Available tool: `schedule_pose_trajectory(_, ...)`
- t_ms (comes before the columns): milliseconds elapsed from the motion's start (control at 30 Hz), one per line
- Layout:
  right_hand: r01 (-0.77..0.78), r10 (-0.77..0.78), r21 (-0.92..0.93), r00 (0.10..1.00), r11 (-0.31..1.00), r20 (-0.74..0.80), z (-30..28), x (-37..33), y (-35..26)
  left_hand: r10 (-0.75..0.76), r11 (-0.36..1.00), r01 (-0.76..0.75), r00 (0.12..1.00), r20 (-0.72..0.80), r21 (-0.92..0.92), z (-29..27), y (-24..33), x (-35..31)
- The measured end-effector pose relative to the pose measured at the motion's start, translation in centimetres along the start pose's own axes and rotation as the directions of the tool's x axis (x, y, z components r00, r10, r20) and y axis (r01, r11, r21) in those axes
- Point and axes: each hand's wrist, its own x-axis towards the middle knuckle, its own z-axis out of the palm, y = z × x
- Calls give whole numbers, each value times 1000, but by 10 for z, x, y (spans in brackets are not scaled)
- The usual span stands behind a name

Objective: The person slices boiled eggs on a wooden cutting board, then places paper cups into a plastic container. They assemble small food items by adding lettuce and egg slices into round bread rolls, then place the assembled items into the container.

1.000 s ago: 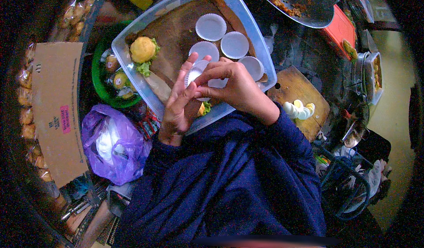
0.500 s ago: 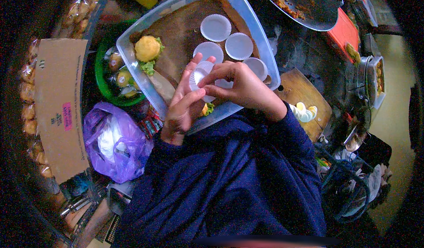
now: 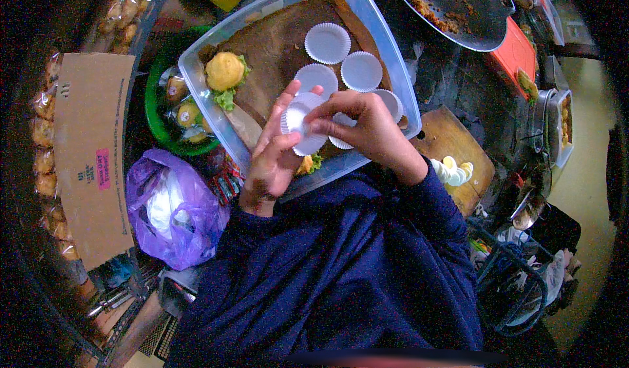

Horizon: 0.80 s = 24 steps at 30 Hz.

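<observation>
A: What is the biggest thing here?

B: The clear plastic tray (image 3: pixel 196 73), in the far middle of the scene. It has a brown board (image 3: pixel 275 47) inside. To the left lies a flat piece of cardboard (image 3: pixel 85 152), and near it a purple plastic bag (image 3: pixel 170 211).

A: And on the right?

B: Far right there is a dark pan (image 3: pixel 458 7) with crumbly food. Nearer, a wooden board (image 3: pixel 452 145) carries some pale egg slices (image 3: pixel 452 170). Beside the tray on its left is a green bowl (image 3: pixel 157 119) holding wrapped food.

A: What lies on the brown board?

B: At the left end, 1 yellow bun on a green leaf (image 3: pixel 225 73). Toward the right I count 4 empty white paper cups (image 3: pixel 327 42), close together (some are touching at the rims, and 1 is partly hidden behind the fingers).

A: Now the hands, please.

B: Both are together over the near edge of the tray. The left hand (image 3: pixel 272 161) has the fingers spread open, and the thumb and palm support a white paper cup (image 3: pixel 301 116) from the left side. The right hand (image 3: pixel 367 125) comes from the right and pinches the rim of the same cup with the fingertips. So the cup is held between the 2 hands, above the near part of the tray, just near of the other cups.

A: Anything under them?

B: A small piece of yellow and green food (image 3: pixel 308 165) shows just below the left thumb.
</observation>
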Motion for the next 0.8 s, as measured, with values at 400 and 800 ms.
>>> schedule_pose_trajectory(400, 164, -396, -958, 916, 236, 60, 5, 78, 42, 217, 900, -127, 960, -176, 417, -24, 37, -4)
schedule_pose_trajectory(800, -7, -278, -646, 899, 763, -338, -38, 53, 10, 389, 502, -231, 921, 22, 833, -31, 34, 18)
